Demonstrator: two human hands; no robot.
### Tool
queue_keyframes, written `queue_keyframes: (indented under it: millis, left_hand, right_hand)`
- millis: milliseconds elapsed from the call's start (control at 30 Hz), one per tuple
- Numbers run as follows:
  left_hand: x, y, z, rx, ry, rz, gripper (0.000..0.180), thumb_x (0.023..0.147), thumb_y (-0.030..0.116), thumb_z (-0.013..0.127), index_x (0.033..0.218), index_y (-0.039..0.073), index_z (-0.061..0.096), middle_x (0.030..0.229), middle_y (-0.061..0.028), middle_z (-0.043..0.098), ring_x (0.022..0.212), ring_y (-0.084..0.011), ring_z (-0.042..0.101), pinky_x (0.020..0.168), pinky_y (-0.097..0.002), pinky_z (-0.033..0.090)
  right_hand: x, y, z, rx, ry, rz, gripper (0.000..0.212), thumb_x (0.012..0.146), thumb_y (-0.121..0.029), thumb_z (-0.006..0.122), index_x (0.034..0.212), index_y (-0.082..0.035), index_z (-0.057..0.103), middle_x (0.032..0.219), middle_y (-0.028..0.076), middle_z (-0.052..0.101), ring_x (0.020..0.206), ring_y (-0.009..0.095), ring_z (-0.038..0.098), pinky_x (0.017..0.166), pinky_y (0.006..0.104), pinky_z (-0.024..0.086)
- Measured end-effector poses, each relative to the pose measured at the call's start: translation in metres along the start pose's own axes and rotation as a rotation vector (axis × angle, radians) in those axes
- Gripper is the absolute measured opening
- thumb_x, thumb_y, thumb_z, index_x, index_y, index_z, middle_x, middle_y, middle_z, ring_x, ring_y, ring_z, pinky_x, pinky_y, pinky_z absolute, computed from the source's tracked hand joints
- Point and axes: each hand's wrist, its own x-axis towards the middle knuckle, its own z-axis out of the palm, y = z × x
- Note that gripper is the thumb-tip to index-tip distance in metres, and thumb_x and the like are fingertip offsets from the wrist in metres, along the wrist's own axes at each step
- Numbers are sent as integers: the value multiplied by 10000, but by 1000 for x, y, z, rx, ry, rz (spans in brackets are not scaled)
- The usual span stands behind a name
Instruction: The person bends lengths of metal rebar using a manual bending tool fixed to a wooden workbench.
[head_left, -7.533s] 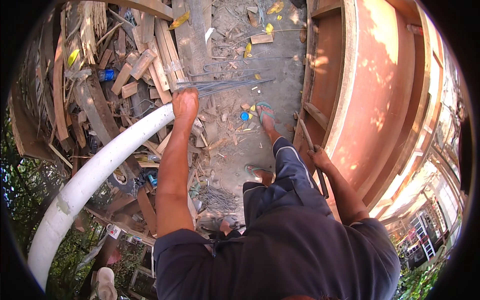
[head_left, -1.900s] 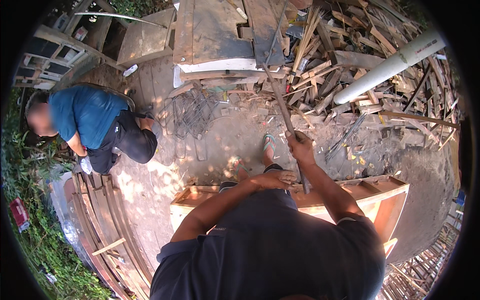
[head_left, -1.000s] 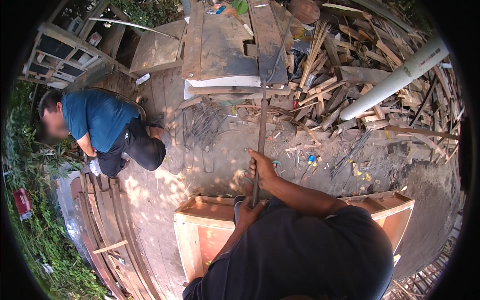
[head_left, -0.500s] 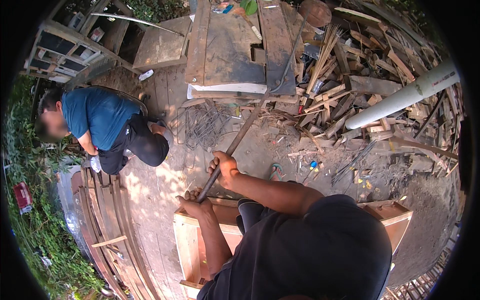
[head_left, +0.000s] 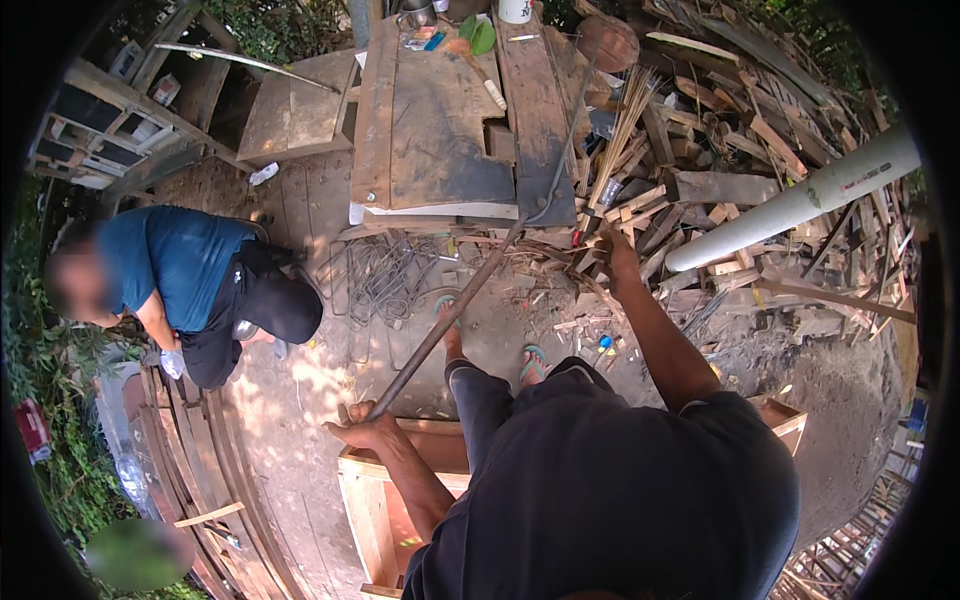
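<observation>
My left hand (head_left: pixel 366 430) is closed round the lower end of a long wooden pole (head_left: pixel 440 325). The pole slants up to the right and passes into a thin bent metal rod (head_left: pixel 568 150) lying over the workbench edge. A rusty round plate (head_left: pixel 607 42) sits by the rod's far end; I cannot tell whether they are joined. My right hand (head_left: pixel 620 265) is off the pole, reaching forward with fingers apart and nothing visible in it. It is close to a stick broom (head_left: pixel 622 145) and the scrap wood.
The wooden workbench (head_left: pixel 440 130) carries a brush (head_left: pixel 490 88). Scrap wood (head_left: pixel 720 187) and a pale pipe (head_left: pixel 800 215) lie right. A person in blue (head_left: pixel 190 260) crouches left by stacked planks (head_left: pixel 190 470). Beneath me stands a wooden frame (head_left: pixel 365 520); tangled wire (head_left: pixel 375 280) lies ahead.
My right hand has let go of the pole and moved right and forward. My left hand keeps hold of the pole's lower end. Both my feet now show, and the view has shifted slightly.
</observation>
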Motion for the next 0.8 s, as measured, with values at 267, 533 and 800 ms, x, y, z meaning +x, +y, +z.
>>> queue_keyframes:
  millis: [267, 533, 800]
  left_hand:
    - [102, 0, 121, -89, -282, 83, 486, 954, 499, 537, 922, 14, 532, 669, -83, 523, 557, -183, 536, 502, -286, 485]
    - [143, -56, 322, 292, -560, 240, 781, 948, 557, 486, 1460, -6, 308, 1436, -189, 433, 1340, -324, 431, 1088, -459, 373]
    - [134, -155, 488, 374, -843, 174, 575, 990, 460, 439, 1324, 6, 547, 1382, -131, 531, 1299, -229, 467, 1025, -379, 399]
  right_hand:
    - [18, -46, 81, 469, -167, 270, 443, 1058, -428, 318, 1331, -140, 516, 1263, 85, 600, 1033, 272, 617, 963, 440, 481]
    - [28, -38, 89, 564, 22, 258, 406, 1038, -403, 447, 1277, -100, 574, 1177, 71, 650, 1052, 235, 633, 948, 400, 512]
    - [12, -53, 105, 586, 199, 326, 429, 1040, -416, 449, 1240, -64, 591, 1067, 76, 689, 924, 216, 668, 866, 406, 546]
